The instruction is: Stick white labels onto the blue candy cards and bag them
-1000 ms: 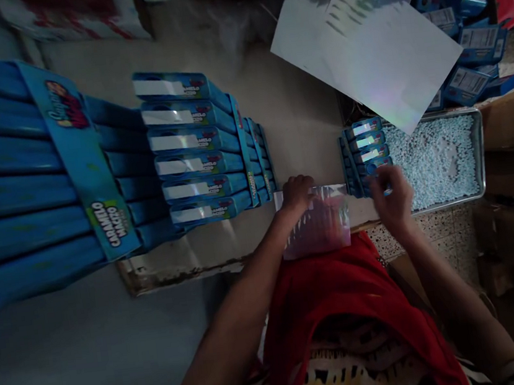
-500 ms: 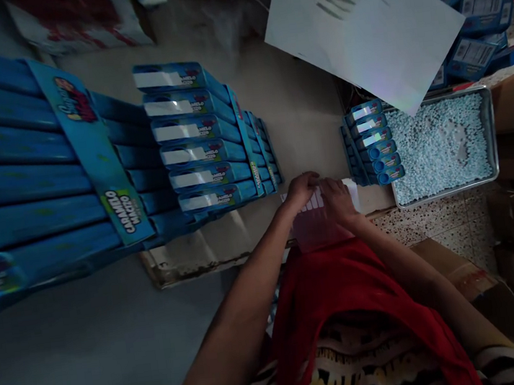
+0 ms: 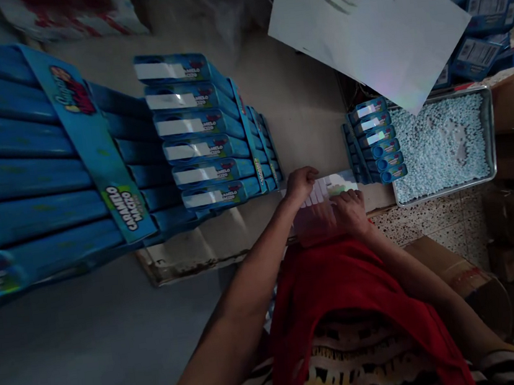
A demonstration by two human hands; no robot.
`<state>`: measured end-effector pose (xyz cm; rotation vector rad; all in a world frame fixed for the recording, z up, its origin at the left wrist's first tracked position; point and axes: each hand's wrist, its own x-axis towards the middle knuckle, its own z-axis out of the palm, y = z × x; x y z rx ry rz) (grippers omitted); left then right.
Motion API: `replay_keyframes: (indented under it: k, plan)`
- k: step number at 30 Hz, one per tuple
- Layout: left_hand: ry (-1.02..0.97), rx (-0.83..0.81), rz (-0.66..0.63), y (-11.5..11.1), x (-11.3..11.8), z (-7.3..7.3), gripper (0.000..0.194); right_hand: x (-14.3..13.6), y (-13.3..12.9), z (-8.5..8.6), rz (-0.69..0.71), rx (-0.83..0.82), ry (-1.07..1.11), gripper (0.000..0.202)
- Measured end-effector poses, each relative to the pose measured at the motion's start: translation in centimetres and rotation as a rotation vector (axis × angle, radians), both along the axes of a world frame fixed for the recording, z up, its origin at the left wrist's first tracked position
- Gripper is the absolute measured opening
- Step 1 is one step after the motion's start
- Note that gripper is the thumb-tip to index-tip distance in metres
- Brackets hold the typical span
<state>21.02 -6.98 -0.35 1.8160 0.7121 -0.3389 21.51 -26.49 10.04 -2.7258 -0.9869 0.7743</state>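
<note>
A glossy, see-through sticker sheet (image 3: pixel 319 217) with a row of pale strips lies at the table's front edge, against the red apron. My left hand (image 3: pixel 302 185) is closed at the sheet's left upper edge, thumb and fingers pinched together. On its right side my right hand (image 3: pixel 352 211) has curled fingers pressed at the sheet; whether a single strip is between them is too dark to make out. To the right of my hands stand blue candy boxes (image 3: pixel 379 140) in a banded stack, several with a white strip on the end.
Larger stacks of blue boxes (image 3: pixel 204 124) fill the left side. A metal tray (image 3: pixel 492 132) of small pale-blue candies sits at the right. White sheets (image 3: pixel 369 41) overhang toward it, with loose blue boxes (image 3: pixel 489 4) behind. Cardboard boxes (image 3: pixel 448 266) stand lower right.
My right hand has moved down and to the right, away from my left hand, and its fingers are more curled. More of the sheet's upper right part shows. My left hand stays nearly in place.
</note>
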Motion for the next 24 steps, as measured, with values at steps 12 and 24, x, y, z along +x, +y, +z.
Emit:
replay_keyframes:
  k: [12,24]
  plan:
    - [-0.101,-0.556,0.302,-3.3,-3.5,7.6,0.055,2.5,-2.8,8.1,-0.698,0.419,0.445,0.027]
    - [-0.036,-0.754,0.441,-8.3,-4.6,12.1,0.039,3.5,-5.6,10.9,-0.671,0.301,0.398,0.032]
